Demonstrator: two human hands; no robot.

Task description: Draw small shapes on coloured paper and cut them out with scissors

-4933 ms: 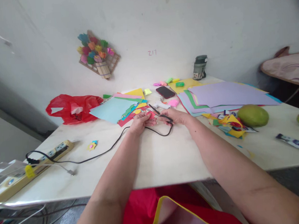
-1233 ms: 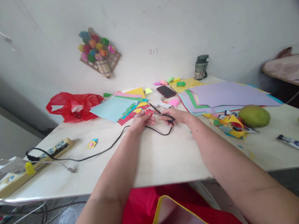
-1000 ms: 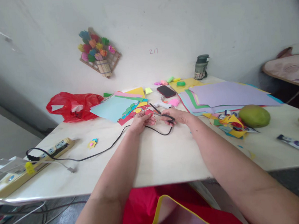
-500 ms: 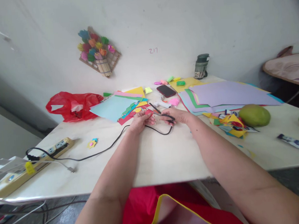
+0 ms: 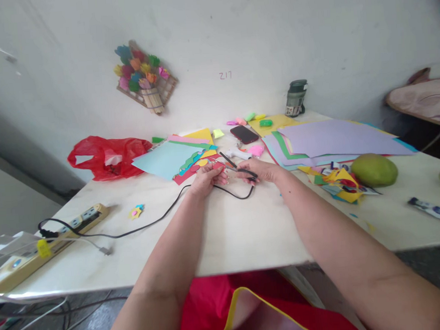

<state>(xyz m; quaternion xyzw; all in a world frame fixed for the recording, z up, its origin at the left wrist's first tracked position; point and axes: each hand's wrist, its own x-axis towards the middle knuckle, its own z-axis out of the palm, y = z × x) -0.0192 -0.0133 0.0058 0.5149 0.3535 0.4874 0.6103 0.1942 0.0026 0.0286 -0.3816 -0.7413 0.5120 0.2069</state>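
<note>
- While my left hand [image 5: 209,180] rests low over the table [image 5: 244,238], its fingers are bent and its thumb presses on a small piece of red paper [image 5: 220,166]; the outline of that piece is partly hidden by the fingers.
- My right hand [image 5: 258,171] grips a pair of scissors [image 5: 227,160] by the black handles, fingers curled around them.
- Position of the scissors: between my two hands, blades parted and pointing away from me and to the left, beside the red paper. Whether the blades touch the paper I cannot tell.
- A black cable [image 5: 159,220] runs from the power strip [image 5: 79,225] on the left, passes behind my left wrist and curves up close to my right hand.
- Just beyond my hands lie a white tool [image 5: 239,154], shaped like a glue gun, and a bright pink packet [image 5: 256,150]; a dark phone [image 5: 244,134] lies farther back.
- Left of centre I record a light blue sheet [image 5: 163,160] on other coloured papers, near a red plastic bag [image 5: 110,157].
- Right of my right hand: a lilac sheet [image 5: 334,138] atop a stack, and mixed paper scraps [image 5: 344,185] near a green fruit [image 5: 374,170].
</note>
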